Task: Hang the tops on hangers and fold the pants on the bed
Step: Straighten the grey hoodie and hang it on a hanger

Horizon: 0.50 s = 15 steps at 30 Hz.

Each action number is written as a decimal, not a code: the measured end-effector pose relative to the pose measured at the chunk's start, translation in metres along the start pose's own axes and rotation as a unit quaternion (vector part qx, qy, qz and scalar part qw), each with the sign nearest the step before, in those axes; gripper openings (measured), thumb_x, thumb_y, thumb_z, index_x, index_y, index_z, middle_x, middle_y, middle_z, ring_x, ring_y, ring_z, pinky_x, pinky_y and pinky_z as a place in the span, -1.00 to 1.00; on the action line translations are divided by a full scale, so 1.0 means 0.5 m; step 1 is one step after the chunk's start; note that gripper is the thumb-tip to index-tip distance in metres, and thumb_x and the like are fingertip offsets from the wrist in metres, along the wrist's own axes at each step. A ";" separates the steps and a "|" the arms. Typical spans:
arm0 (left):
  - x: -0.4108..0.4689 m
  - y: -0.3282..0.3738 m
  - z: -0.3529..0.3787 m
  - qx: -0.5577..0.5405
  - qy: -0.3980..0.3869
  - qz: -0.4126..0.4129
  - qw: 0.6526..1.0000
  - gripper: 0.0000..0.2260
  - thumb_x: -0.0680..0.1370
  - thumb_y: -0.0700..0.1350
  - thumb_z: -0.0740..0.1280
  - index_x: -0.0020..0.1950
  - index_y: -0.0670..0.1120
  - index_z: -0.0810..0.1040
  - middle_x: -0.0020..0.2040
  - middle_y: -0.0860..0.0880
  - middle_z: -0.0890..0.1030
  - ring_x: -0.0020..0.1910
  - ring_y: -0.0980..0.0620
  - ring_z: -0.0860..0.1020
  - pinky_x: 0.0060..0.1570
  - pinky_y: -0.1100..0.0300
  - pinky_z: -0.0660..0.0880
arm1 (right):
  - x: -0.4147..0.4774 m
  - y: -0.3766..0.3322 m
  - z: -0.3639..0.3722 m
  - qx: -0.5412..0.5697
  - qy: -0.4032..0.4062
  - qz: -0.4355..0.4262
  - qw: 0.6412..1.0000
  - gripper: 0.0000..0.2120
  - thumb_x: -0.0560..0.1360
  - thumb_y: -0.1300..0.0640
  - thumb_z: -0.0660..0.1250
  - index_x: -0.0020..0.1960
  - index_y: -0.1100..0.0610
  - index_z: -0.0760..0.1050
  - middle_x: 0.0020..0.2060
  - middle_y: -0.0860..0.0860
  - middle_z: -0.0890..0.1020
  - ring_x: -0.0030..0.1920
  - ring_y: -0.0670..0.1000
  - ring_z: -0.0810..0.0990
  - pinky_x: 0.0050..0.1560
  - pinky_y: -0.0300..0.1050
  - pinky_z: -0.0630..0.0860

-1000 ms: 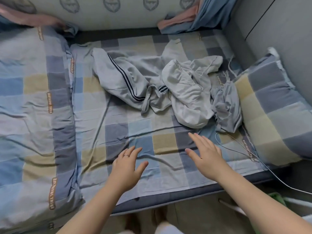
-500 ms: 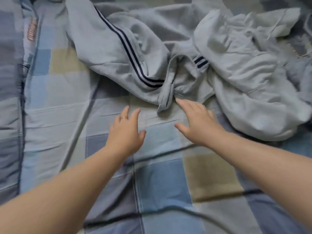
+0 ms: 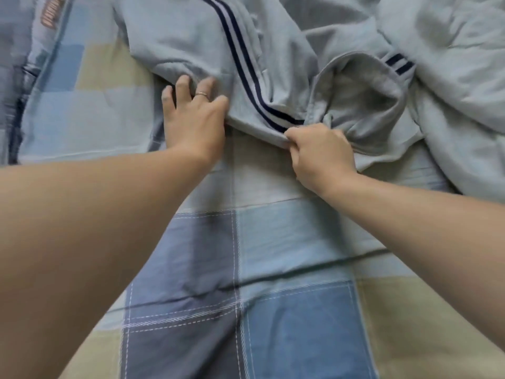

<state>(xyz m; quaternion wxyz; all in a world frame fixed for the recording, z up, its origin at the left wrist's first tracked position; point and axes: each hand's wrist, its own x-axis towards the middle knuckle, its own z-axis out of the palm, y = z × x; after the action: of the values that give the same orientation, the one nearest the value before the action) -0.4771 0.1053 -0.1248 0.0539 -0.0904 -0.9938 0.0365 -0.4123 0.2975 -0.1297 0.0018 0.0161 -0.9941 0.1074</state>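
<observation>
R hand [image 3: 322, 151] grips pants [image 3: 177, 42] edge; long axis diag, far-left.

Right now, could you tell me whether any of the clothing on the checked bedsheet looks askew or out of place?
Yes. The grey stripe-sided pants lie crumpled, one opening gaping wide, with a paler grey garment heaped over their right side. The right hand grips their near edge; the left hand rests on them.
</observation>
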 end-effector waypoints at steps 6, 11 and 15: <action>-0.170 0.017 -0.073 -0.057 -0.092 0.028 0.994 -0.84 0.56 -0.18 0.25 0.12 -0.02 0.47 0.21 -0.07 0.53 0.27 -0.27 0.34 0.17 -0.08 0.27 | -0.162 0.005 -0.098 0.080 -0.035 0.012 0.996 -0.82 0.61 0.12 0.26 0.07 0.09 0.63 0.01 0.07 0.65 0.17 0.16 0.55 0.10 0.06 0.45; -0.419 0.021 -0.162 -0.097 -0.196 0.004 0.976 -0.86 0.59 -0.10 0.27 0.14 -0.03 0.50 0.16 -0.09 0.52 0.18 -0.24 0.39 0.05 -0.04 0.31 | -0.376 -0.041 -0.167 0.119 -0.134 0.067 0.981 -0.84 0.60 0.13 0.29 0.06 0.08 0.65 0.05 0.04 0.66 0.21 0.15 0.57 0.16 0.10 0.47; -0.632 0.018 -0.249 -0.125 -0.285 -0.053 0.949 -0.86 0.61 -0.07 0.23 0.15 0.01 0.50 0.15 -0.08 0.51 0.14 -0.21 0.41 0.03 -0.01 0.30 | -0.576 -0.108 -0.223 0.146 -0.215 0.113 0.959 -0.79 0.59 0.18 0.31 0.14 0.07 0.67 0.22 0.07 0.66 0.40 0.06 0.49 0.28 0.02 0.45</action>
<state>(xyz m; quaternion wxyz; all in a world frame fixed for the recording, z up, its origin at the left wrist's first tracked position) -0.1522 0.0638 -0.0338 -0.2412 -0.0292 -0.9677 -0.0664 -0.1225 0.2778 -0.0115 -0.2262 -0.0733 -0.9400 0.2447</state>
